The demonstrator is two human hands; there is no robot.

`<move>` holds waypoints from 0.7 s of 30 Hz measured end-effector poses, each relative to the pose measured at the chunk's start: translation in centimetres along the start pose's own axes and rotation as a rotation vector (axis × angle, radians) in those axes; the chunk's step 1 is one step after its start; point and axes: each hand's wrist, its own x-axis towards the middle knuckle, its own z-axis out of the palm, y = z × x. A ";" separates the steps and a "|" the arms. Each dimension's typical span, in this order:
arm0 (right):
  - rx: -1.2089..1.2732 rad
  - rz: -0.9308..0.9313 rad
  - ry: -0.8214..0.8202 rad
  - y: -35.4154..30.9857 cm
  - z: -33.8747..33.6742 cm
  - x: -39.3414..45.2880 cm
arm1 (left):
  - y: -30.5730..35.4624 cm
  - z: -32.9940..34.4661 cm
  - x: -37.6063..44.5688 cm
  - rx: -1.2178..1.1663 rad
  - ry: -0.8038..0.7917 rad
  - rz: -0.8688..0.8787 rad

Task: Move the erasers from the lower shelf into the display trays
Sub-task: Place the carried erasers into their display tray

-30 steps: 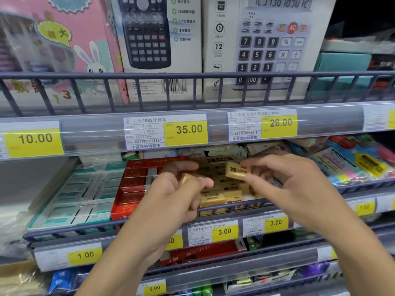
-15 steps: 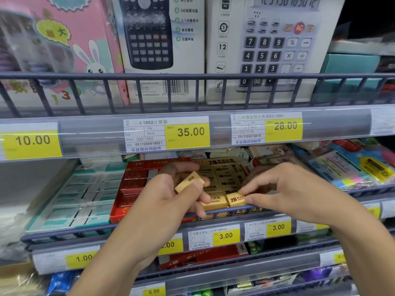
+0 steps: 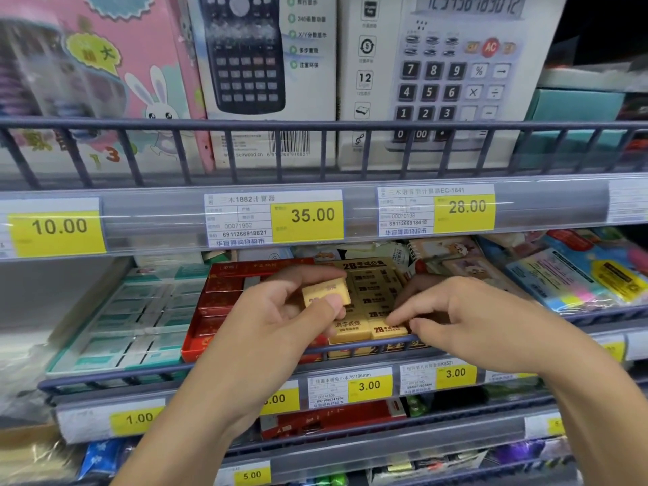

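- Shop shelving fills your view, with wire rails along each shelf front and yellow price tags below them.
- Your left hand pinches one tan eraser: thumb on its near face, forefinger curled over its far edge. It is held tilted, lifted just above the tray.
- That forearm comes up from the near left, wrist bent a little toward the shelf.
- Your right hand has thumb and forefinger closed on the near-right eraser in the tray, at the front row. The other fingers curl loosely behind. That forearm enters from the near right.
- Both hands are over the yellow display tray, which holds rows of tan erasers marked 2B and sits on the middle shelf, against the front rail.
- Just left of it, touching, sits a red display tray with red-wrapped items.
- Farther left lies a teal and white tray.
- Right of the yellow tray are colourful packets, leaning.
- On the upper shelf stand calculator boxes and a pink box with a rabbit.
- Below, a lower shelf shows a red pack, partly hidden by your left arm.
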 end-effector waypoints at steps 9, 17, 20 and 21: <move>0.364 -0.355 0.389 -1.9 2.8 -0.9 | -0.3 1.2 0.2 -0.068 0.008 -0.008; 0.363 -0.421 0.667 -2.8 4.4 -0.6 | -0.4 1.4 0.0 -0.041 0.069 -0.038; 0.269 -0.410 0.673 -2.9 4.3 -1.0 | -0.4 1.6 0.1 0.003 0.073 -0.006; 0.258 -0.400 0.671 -2.9 4.2 -1.2 | -0.3 1.8 0.2 0.022 0.077 0.000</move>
